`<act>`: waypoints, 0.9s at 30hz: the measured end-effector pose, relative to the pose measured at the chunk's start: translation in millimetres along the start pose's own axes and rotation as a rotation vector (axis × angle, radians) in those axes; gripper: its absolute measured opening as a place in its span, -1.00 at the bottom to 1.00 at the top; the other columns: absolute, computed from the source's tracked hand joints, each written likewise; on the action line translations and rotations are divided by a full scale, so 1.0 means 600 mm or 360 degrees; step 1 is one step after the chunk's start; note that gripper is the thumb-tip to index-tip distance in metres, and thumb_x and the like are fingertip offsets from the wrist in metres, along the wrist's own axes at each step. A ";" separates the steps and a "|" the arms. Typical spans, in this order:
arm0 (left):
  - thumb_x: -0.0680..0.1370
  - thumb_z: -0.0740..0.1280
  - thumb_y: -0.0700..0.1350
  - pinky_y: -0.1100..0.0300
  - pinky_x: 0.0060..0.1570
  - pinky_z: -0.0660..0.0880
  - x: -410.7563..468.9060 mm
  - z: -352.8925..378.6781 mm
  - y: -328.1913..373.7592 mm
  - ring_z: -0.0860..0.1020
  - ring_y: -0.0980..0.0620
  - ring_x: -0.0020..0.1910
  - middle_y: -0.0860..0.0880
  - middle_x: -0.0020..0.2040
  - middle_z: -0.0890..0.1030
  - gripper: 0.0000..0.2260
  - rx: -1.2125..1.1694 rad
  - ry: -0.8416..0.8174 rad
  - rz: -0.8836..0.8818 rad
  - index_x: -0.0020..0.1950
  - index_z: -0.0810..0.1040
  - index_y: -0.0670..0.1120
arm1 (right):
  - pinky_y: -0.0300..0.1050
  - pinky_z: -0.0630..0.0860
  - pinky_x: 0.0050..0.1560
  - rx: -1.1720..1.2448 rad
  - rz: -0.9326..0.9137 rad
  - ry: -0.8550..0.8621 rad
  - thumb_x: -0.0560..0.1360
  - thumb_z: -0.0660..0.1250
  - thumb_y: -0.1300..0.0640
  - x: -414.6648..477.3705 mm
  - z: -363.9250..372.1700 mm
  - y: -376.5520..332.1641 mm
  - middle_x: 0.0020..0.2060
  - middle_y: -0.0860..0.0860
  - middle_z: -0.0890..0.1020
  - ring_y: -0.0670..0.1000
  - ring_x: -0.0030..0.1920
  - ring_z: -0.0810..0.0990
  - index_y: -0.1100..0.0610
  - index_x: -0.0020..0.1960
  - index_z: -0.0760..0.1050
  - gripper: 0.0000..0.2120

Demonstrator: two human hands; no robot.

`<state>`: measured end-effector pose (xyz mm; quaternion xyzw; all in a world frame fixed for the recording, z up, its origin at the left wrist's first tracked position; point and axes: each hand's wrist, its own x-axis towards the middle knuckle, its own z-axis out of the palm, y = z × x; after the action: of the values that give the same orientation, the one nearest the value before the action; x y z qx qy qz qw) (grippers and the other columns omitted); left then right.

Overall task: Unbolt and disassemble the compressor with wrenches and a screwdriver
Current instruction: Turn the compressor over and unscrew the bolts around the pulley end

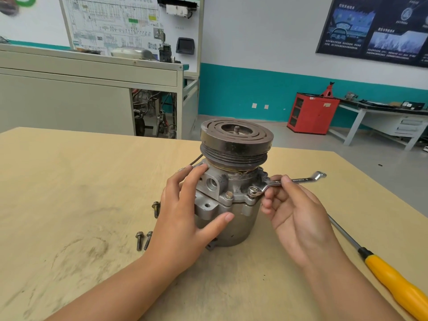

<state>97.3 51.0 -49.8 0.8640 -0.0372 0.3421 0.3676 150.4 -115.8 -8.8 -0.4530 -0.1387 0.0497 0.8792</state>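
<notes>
On the pale wooden counter (69, 181), the left grip (185, 218), fingers spread open, braces the upright grey metal compressor (240, 225) while the right grip (294, 214) pinches a silver offset ring wrench (301, 180) seated on a flange bolt (254, 190): best hold the ring level and swing short.
</notes>
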 end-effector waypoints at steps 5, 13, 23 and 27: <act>0.31 0.25 0.37 0.21 0.29 0.23 0.000 0.000 -0.001 0.23 0.07 0.40 0.14 0.37 0.19 -0.32 0.0004 -0.0002 -0.0002 0.35 -0.01 0.46 | -0.19 0.57 -0.28 -0.0310 -0.0612 -0.0026 0.55 0.16 0.10 -0.019 0.008 0.004 -0.35 0.09 0.64 0.00 -0.33 0.63 0.19 -0.05 0.43 -0.84; 0.32 0.26 0.36 0.23 0.29 0.20 0.000 0.001 -0.002 0.23 0.07 0.40 0.14 0.36 0.20 -0.32 0.0002 0.0011 0.0005 0.36 0.01 0.44 | -0.27 0.57 -0.20 -0.1387 -0.1470 -0.0054 0.61 0.12 -0.14 -0.038 -0.008 0.037 -0.26 -0.16 0.58 -0.15 -0.21 0.63 -0.02 0.05 0.42 -0.78; 0.31 0.27 0.36 0.19 0.32 0.22 0.001 0.000 0.000 0.22 0.08 0.41 0.14 0.36 0.20 -0.32 -0.0005 0.0004 0.0005 0.33 -0.02 0.49 | -0.29 0.50 -0.26 -0.1082 -0.1133 0.0044 0.59 0.12 -0.05 -0.049 0.005 0.039 -0.32 0.00 0.59 -0.12 -0.31 0.57 0.03 -0.07 0.39 -0.82; 0.31 0.26 0.36 0.22 0.31 0.20 0.000 0.000 0.000 0.22 0.09 0.41 0.15 0.35 0.19 -0.32 -0.0004 0.0007 0.0007 0.34 -0.02 0.48 | -0.22 0.49 -0.39 -0.0459 -0.0459 0.0089 0.59 0.14 0.04 -0.033 0.007 0.015 -0.44 0.06 0.59 -0.03 -0.44 0.55 0.19 -0.09 0.40 -0.78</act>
<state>97.7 50.9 -49.8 0.8627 -0.0387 0.3448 0.3680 130.2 -111.3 -17.6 -0.5509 -0.1835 -0.1097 0.8067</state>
